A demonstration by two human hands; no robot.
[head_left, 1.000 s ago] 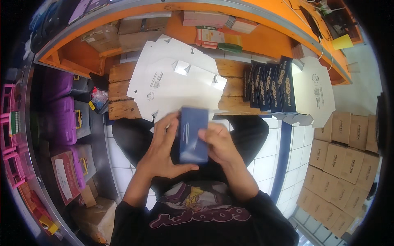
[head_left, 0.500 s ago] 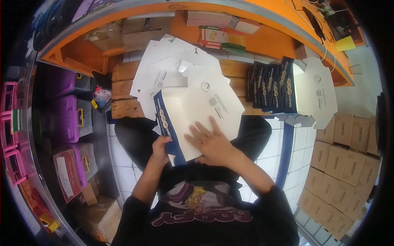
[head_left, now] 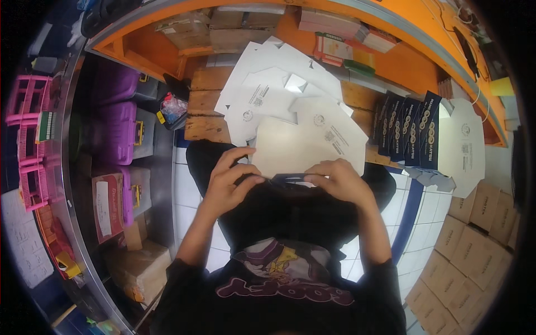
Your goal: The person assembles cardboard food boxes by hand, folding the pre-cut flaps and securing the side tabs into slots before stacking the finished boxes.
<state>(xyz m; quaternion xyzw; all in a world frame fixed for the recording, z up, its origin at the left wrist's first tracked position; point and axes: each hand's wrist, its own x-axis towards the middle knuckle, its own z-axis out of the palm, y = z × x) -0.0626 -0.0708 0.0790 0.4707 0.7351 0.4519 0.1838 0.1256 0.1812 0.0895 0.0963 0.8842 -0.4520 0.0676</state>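
Note:
A partly folded cardboard box, pale inside with a narrow dark-blue wall along its near edge, rests over my lap. Its wide flap with small print extends to the far right. My left hand has its thumb and fingers bent around the near left corner. At the right end of the same edge, my right hand grips the folded wall with its thumb in front. Loose flat white box blanks lie overlapped just beyond. Several dark-blue folded boxes stand packed in a row to the right.
A slatted wooden bench carries the blanks, below an orange shelf holding stacked cardboard. Purple-lidded bins stand at left beside a metal-edged counter. Brown cartons are stacked at lower right over a white tiled floor.
The box has turned so its blue wall, before on the left, now faces me. My right hand left the inner panel for the near edge; my left hand moved up to the corner.

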